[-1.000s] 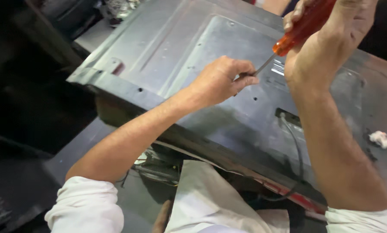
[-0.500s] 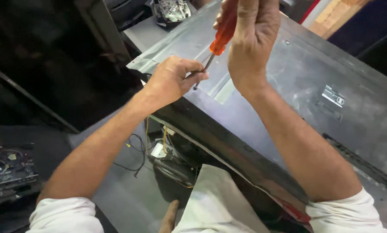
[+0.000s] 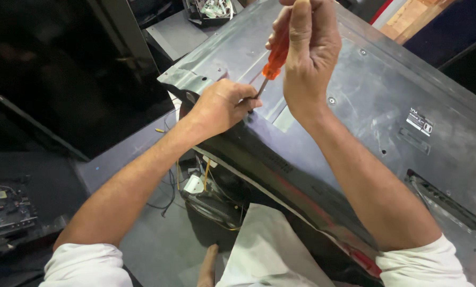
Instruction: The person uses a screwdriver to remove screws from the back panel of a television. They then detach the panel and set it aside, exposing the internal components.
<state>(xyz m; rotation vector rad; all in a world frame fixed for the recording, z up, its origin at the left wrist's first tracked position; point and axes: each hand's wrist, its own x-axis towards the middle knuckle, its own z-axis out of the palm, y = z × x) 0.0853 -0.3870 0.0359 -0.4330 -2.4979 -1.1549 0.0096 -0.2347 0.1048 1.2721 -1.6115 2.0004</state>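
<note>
A large grey metal back panel (image 3: 386,101) of a flat screen lies tilted in front of me. My right hand (image 3: 308,53) is closed around the orange handle of a screwdriver (image 3: 274,59), held upright over the panel's near-left part. My left hand (image 3: 222,103) pinches the screwdriver's metal shaft near its tip, fingers curled, resting on the panel close to its edge. The tip itself is hidden behind my left fingers.
Below the panel's edge sit loose wires and a dark component (image 3: 208,196). A circuit board (image 3: 4,210) lies at the far left. A white cloth (image 3: 269,250) covers my lap. A slot with a cable (image 3: 445,204) runs along the panel's right side.
The view has shifted, so the panel and both hands now sit further left and lower in the frame. Both hands keep the same hold on the screwdriver.
</note>
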